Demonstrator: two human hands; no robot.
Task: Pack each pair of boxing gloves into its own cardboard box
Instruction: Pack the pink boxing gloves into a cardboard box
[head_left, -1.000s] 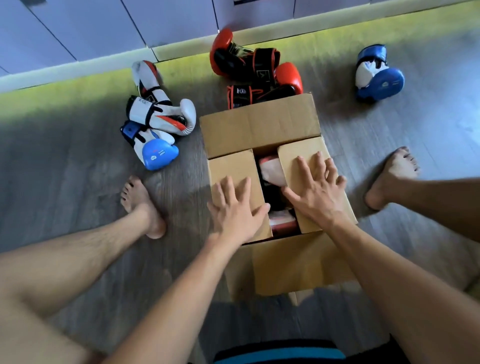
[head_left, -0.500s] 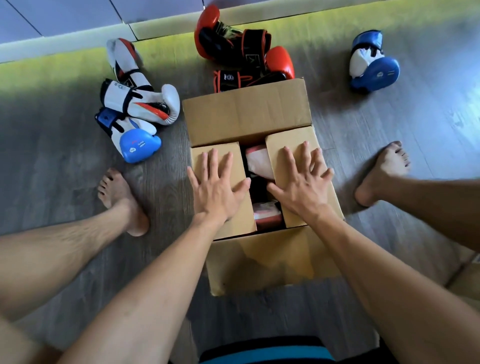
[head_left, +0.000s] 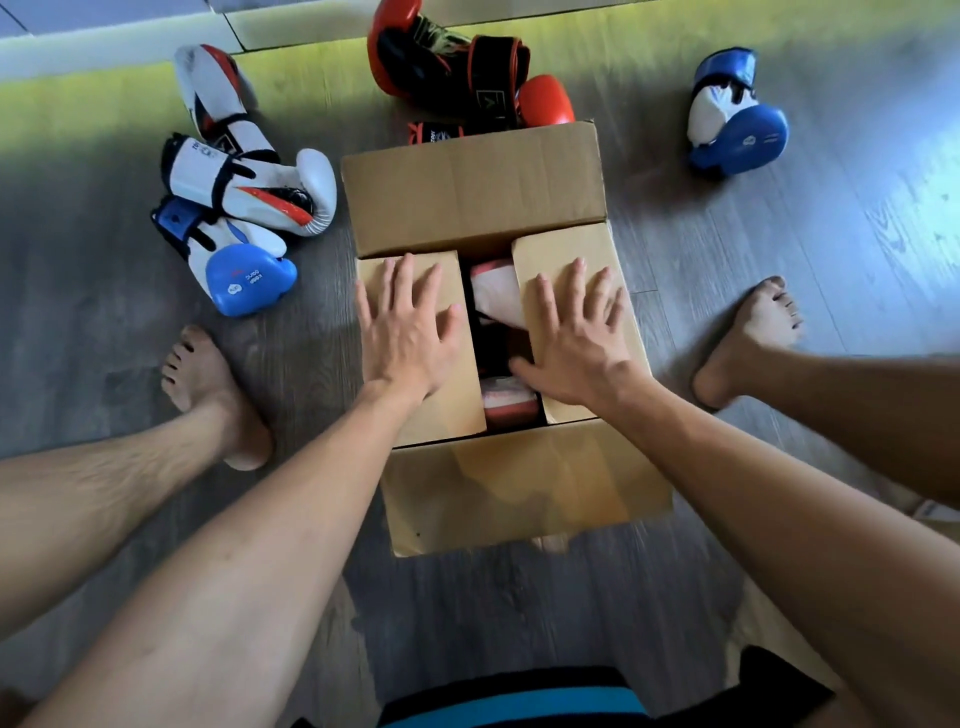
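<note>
The cardboard box (head_left: 472, 187) sits on the floor (head_left: 779, 249) between bare feet (head_left: 208, 374), with pink-and-red gloves (head_left: 498, 296) showing in the gap between its side flaps. The left hand (head_left: 410, 332) presses flat on the left flap (head_left: 452, 421) and the right hand (head_left: 576, 338) on the right flap (head_left: 561, 249), each grip wide and holding nothing. The raised far flap partly hides the red-and-black gloves (head_left: 447, 67). White gloves (head_left: 249, 182) and a blue glove (head_left: 239, 265) lie left of the box. A second blue glove (head_left: 737, 124) lies well apart on the right.

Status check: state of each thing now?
Cardboard box: side flaps folded in, end flaps open.
Gloves inside: packed, visible through gap.
Left hand: flat on left flap.
Right hand: flat on right flap.
White gloves: unpacked, on floor.
Red-black gloves: unpacked, behind box.
Blue gloves: unpacked, split apart.
</note>
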